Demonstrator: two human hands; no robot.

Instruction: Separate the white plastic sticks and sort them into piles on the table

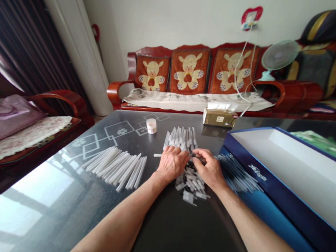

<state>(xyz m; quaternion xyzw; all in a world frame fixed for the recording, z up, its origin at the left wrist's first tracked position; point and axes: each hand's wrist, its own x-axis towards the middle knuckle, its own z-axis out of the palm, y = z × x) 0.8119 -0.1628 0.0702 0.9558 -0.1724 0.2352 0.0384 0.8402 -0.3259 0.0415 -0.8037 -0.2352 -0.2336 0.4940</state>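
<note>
In the middle of the table, my left hand (173, 162) is closed round a slim white pen barrel (157, 155) whose end pokes out on its left side. My right hand (210, 169) meets it from the right, thumb and fingers bent together around something too small to make out. Under and in front of my hands lies a loose heap of translucent pen caps (192, 181). Just beyond them, a row of capped white pens (182, 136) is laid side by side. To the left spreads a pile of white pen barrels (117, 167); thin dark refills (240, 174) lie at the right.
A large open blue box (291, 191) takes up the right side, with green-and-white plastic packaging (335, 147) beyond it. A small white jar (151, 126) and a tissue box (219, 116) stand farther back on the glossy dark table (74, 216). Behind is a wooden sofa (115, 92).
</note>
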